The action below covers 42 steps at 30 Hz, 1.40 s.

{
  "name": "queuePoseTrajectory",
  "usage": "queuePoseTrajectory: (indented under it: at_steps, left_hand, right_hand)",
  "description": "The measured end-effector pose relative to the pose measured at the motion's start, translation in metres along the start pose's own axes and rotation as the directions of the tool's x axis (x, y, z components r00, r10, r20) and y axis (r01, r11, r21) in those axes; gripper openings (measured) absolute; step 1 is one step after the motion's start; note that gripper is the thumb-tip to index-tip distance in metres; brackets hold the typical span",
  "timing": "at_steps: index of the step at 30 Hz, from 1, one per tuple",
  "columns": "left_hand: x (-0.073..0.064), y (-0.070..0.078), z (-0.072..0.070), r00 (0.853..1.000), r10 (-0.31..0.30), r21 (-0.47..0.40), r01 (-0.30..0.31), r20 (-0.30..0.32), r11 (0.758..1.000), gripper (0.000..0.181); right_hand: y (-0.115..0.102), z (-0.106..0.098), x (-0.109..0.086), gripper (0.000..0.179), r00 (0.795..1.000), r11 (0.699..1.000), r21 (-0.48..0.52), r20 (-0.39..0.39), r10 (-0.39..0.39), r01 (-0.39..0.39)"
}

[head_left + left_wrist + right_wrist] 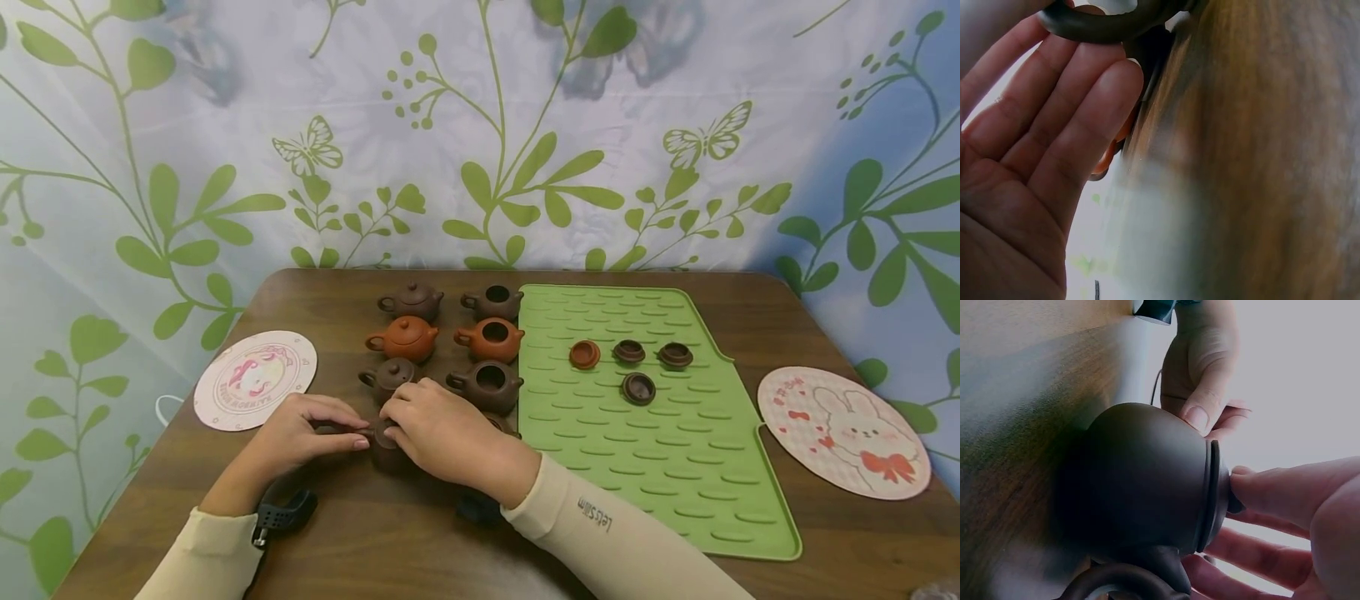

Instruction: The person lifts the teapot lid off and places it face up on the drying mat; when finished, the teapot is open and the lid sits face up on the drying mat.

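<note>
A dark brown teapot (387,454) stands on the wooden table between both hands. My left hand (311,429) pinches its handle (1094,28) between thumb and fingers. Over the top, my right hand (450,433) holds the knob of the lid (1213,497), which sits on the pot's mouth. Just beyond, a lidded brown teapot (388,377), a lidded orange teapot (402,339) and another lidded brown one (416,302) form a column. To their right stand several lidless teapots, among them an orange one (506,343) and a brown one (465,382); the nearest is mostly covered by my right hand.
On the right lies a green ridged mat (660,467) bearing several loose lids, including an orange lid (585,355) and a brown lid (638,388). Round printed mats, one on the left (255,381) and one on the right (843,433), lie at the table's sides.
</note>
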<state>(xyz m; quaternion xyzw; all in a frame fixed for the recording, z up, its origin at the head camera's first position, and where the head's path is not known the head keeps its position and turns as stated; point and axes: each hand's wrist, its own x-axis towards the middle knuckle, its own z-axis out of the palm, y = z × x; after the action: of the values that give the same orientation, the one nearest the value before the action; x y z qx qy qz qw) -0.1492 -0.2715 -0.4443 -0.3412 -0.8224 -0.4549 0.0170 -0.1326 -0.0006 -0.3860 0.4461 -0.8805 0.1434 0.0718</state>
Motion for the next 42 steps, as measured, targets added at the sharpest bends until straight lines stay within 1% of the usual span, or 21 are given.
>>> queuePoseTrajectory:
  at_steps: [3,9,14,19,21,23,25,27,28,29,30,31,32,33,36,39,42]
  left_hand:
    - [0.0,-0.002,0.0,1.0,-0.012,-0.008,0.012,0.0,1.0,0.025]
    - [0.001,-0.001,0.001,1.0,-0.003,-0.013,0.003,-0.009,1.0,0.023]
    - [0.002,0.001,0.002,1.0,0.018,0.0,-0.018,-0.017,1.0,0.022]
    - [0.002,0.001,0.002,1.0,0.013,-0.004,-0.013,-0.014,1.0,0.022]
    - [0.002,0.001,0.002,1.0,0.012,-0.004,-0.012,-0.016,1.0,0.024]
    - [0.002,0.0,0.002,1.0,0.01,-0.004,-0.01,-0.015,1.0,0.025]
    - [0.002,0.0,0.001,1.0,0.006,-0.007,-0.006,-0.012,1.0,0.025]
    - [0.001,0.0,0.001,1.0,0.006,-0.007,-0.007,-0.01,1.0,0.025]
    - [0.001,0.0,0.001,1.0,0.004,-0.009,-0.004,-0.009,1.0,0.024]
    - [0.001,0.001,0.001,1.0,0.0,-0.011,-0.001,-0.009,1.0,0.024]
    - [0.001,0.001,0.001,1.0,0.001,-0.012,-0.001,-0.009,1.0,0.024]
    - [0.0,0.001,0.001,1.0,0.0,-0.012,-0.001,-0.011,1.0,0.024]
    - [0.0,0.001,0.002,1.0,0.0,-0.012,0.0,-0.013,1.0,0.024]
    - [0.0,0.001,0.002,1.0,-0.002,-0.015,0.001,-0.013,1.0,0.024]
    - [0.0,0.001,0.002,1.0,-0.001,-0.011,0.001,-0.018,1.0,0.023]
    - [-0.001,0.001,0.003,1.0,0.003,-0.007,-0.003,-0.021,1.0,0.023]
    - [-0.002,0.0,0.003,1.0,0.014,0.003,-0.013,-0.024,1.0,0.024]
  right_hand:
    - [0.0,0.001,0.001,0.017,1.0,1.0,-0.003,-0.014,-0.004,0.004]
    - [0.001,0.002,0.002,0.013,0.998,0.999,-0.013,-0.038,-0.042,0.042]
    - [0.002,0.001,0.001,0.014,0.998,0.999,0.006,-0.055,-0.044,0.045]
    - [0.003,-0.006,0.001,0.015,0.994,0.998,0.034,-0.093,-0.051,0.055]
    - [0.004,-0.01,0.001,0.015,0.994,0.995,0.08,-0.1,-0.046,0.055]
    - [0.006,-0.013,0.001,0.017,0.994,0.987,0.153,-0.106,-0.03,0.046]
    - [0.008,-0.017,0.0,0.019,0.994,0.967,0.252,-0.111,-0.002,0.03]
    - [0.01,-0.02,-0.001,0.022,0.993,0.936,0.352,-0.114,0.029,0.013]
    - [0.012,-0.021,-0.001,0.024,0.993,0.912,0.41,-0.112,0.047,0.003]
    - [0.014,-0.023,-0.002,0.027,0.992,0.878,0.478,-0.103,0.065,-0.008]
    - [0.015,-0.024,-0.002,0.028,0.993,0.836,0.549,-0.088,0.082,-0.021]
    - [0.017,-0.026,-0.003,0.03,0.993,0.784,0.62,-0.066,0.099,-0.037]
    - [0.019,-0.027,-0.003,0.031,0.993,0.724,0.687,-0.041,0.112,-0.053]
    - [0.02,-0.028,-0.003,0.033,0.992,0.657,0.75,-0.011,0.125,-0.074]
    - [0.024,-0.032,-0.003,0.036,0.987,0.457,0.881,0.064,0.148,-0.125]
    - [0.027,-0.033,-0.003,0.04,0.986,0.271,0.955,0.085,0.142,-0.122]
    - [0.029,-0.035,-0.002,0.04,0.987,0.072,0.993,0.087,0.135,-0.097]
